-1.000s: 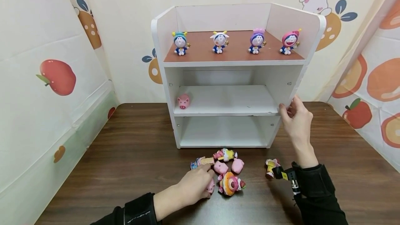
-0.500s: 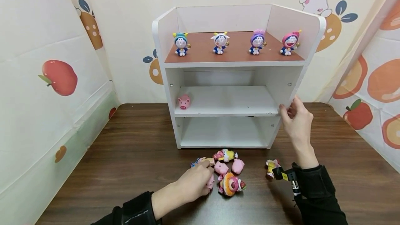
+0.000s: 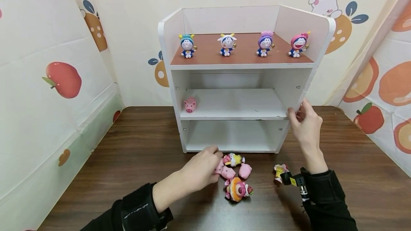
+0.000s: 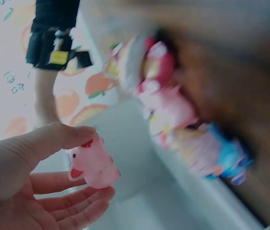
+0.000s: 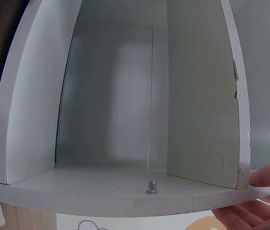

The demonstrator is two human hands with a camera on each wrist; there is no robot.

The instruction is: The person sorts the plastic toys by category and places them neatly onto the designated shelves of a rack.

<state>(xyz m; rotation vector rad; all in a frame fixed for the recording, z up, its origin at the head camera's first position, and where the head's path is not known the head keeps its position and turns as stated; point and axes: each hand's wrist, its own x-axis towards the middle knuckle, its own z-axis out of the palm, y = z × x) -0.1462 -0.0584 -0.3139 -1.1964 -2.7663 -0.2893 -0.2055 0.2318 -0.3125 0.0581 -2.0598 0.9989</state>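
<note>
My left hand [image 3: 202, 168] pinches a pink pig figurine [image 4: 95, 165] between thumb and fingers, over the cluster of toys in front of the shelf. Beside it on the table lie two more pink figurines, one [image 3: 245, 170] on the right and one [image 3: 229, 173] in the middle. A figurine with an orange ring [image 3: 237, 190] and a yellow-clad figurine [image 3: 235, 159] lie with them. A blue-and-tan figurine [image 4: 228, 158] shows in the left wrist view, hidden by the hand in the head view. My right hand [image 3: 305, 126] grips the right side panel of the white shelf [image 3: 231, 118], fingers around its edge.
Several hooded figurines, including a purple one [image 3: 265, 44], stand along the brown top shelf [image 3: 244, 51]. A pink pig [image 3: 190, 105] stands at the left of the middle shelf. Another yellow figurine [image 3: 280, 172] lies near the right wrist. Printed sheets wall the table's sides and back.
My left hand has lifted the pig figurine from the near left of the cluster and shifted up toward the shelf. My right hand stays on the side panel.
</note>
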